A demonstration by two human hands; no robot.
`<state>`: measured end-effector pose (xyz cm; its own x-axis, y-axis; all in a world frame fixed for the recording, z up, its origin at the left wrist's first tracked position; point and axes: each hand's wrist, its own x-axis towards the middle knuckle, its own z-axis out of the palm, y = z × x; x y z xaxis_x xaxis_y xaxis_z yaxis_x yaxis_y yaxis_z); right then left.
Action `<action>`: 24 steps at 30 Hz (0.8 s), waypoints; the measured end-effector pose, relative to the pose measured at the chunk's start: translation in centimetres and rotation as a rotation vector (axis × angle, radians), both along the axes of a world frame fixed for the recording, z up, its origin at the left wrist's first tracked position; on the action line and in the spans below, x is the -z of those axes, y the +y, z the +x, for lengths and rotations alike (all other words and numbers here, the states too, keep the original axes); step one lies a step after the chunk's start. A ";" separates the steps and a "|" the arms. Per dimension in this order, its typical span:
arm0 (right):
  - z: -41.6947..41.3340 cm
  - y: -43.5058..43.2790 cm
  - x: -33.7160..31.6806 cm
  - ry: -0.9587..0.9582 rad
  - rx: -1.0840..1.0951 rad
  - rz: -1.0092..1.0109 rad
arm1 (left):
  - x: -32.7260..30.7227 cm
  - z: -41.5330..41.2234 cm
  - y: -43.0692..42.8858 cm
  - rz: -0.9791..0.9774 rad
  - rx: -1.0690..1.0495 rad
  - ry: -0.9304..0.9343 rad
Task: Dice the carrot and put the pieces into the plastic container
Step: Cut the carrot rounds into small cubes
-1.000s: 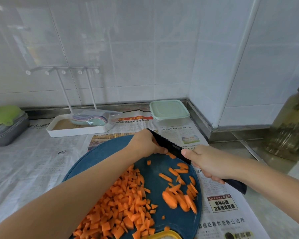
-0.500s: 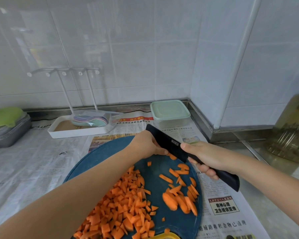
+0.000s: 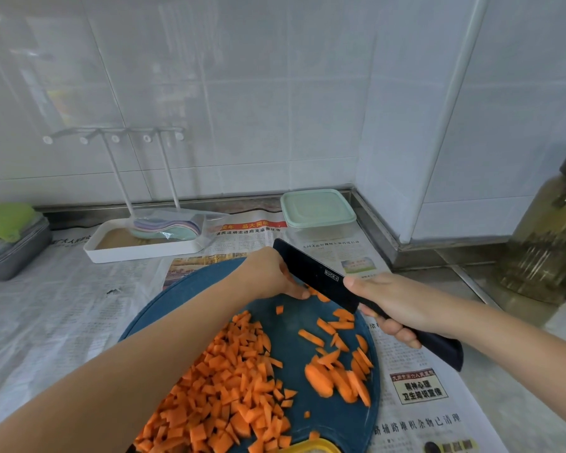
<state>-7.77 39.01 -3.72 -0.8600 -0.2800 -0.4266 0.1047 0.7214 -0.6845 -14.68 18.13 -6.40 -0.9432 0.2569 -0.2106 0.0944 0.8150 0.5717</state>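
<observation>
1. A person's right hand (image 3: 392, 305) closes its grip round the handle of a black knife (image 3: 314, 276). The blade is lifted and slants from its far-left tip to the near-right handle.
2. The left hand (image 3: 268, 276), fingers curled, pins carrot strips (image 3: 311, 291) at the far side of the blue cutting board (image 3: 190, 289), just left of the blade.
3. Diced carrot (image 3: 229, 387) lies heaped near left on the board; uncut slices (image 3: 340, 377) lie near right.
4. The lidded plastic container (image 3: 317, 210) stands beyond the knife tip by the wall, with newspaper-covered surface (image 3: 62, 322) open between.
</observation>
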 end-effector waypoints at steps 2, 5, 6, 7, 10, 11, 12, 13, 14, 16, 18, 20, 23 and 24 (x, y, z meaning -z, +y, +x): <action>0.0 -0.1 0.1 0.000 0.003 0.004 | 0.0 0.1 0.0 0.005 0.005 0.002; -0.1 -0.3 0.0 0.008 -0.002 0.024 | -0.1 0.2 0.0 0.037 0.025 0.015; -0.1 -0.4 0.0 0.009 -0.007 0.037 | 0.1 0.1 0.0 0.051 0.027 0.014; 0.0 -0.5 0.0 0.008 -0.012 0.050 | 0.1 0.1 0.1 0.060 0.025 0.012; -0.2 -0.6 -0.2 -0.021 -0.016 0.080 | 0.2 0.1 0.1 0.065 0.023 0.013; -0.3 -0.6 -0.3 -0.040 -0.019 0.089 | 0.2 0.1 0.1 0.076 0.021 0.010; -0.5 -0.6 -0.5 -0.065 -0.019 0.097 | 0.3 0.0 0.1 0.091 0.016 0.006; -0.8 -0.5 -0.7 -0.093 -0.018 0.102 | 0.3 0.0 0.1 0.102 0.011 0.004; -1.0 -0.5 -0.9 -0.121 -0.020 0.103 | 0.4 0.1 0.1 0.103 0.000 0.005; -1.5 -0.5 -1.1 -0.145 -0.025 0.117 | 0.4 0.1 0.1 0.088 -0.020 0.002; -1.8 -0.8 -0.9 -0.105 -0.042 0.163 | 0.7 0.0 0.4 0.091 -0.012 0.002; -2.0 -1.1 -0.4 -0.061 -0.049 0.185 | 0.9 0.0 0.6 0.096 -0.019 0.009; -2.2 -1.3 0.1 -0.016 -0.046 0.185 | 1.2 0.2 0.7 0.089 -0.048 0.037; -2.4 -1.4 0.2 -0.005 -0.053 0.187 | 1.2 0.2 0.8 0.088 -0.064 0.034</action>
<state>-10.14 37.61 -3.89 -0.8442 -0.2398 -0.4794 0.0664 0.8408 -0.5373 -14.50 18.92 -7.59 -0.9645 0.2121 -0.1572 0.0646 0.7671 0.6383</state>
